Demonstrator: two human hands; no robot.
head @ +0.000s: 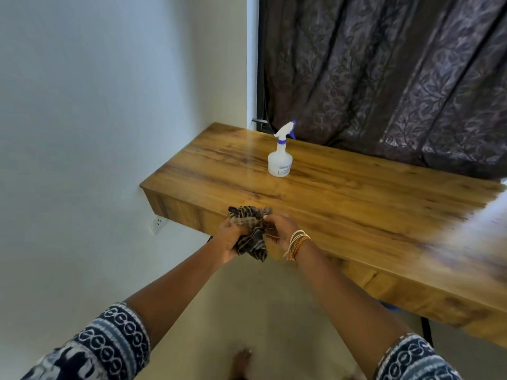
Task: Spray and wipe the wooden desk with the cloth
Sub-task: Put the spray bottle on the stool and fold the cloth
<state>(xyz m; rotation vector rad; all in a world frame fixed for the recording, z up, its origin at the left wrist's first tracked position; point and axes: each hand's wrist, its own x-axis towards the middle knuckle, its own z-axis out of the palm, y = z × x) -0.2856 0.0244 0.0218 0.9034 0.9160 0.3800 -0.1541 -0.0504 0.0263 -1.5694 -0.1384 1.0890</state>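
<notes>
A wooden desk [343, 204] runs from the left wall out to the right. A white spray bottle [280, 157] with a blue nozzle stands upright on it near the back left. A dark striped cloth [248, 229] is bunched at the desk's front edge. My left hand [229, 239] grips its lower part from the left. My right hand [279, 226], with thread bands on the wrist, pinches its upper right part. Both hands are in front of the desk's front edge, well short of the bottle.
A white wall [96, 119] closes the left side, with a socket [159, 224] under the desk. A dark patterned curtain [397, 78] hangs behind the desk. Bright glare washes out the desk's right end [480, 237]. My bare foot [241, 363] stands on the beige floor.
</notes>
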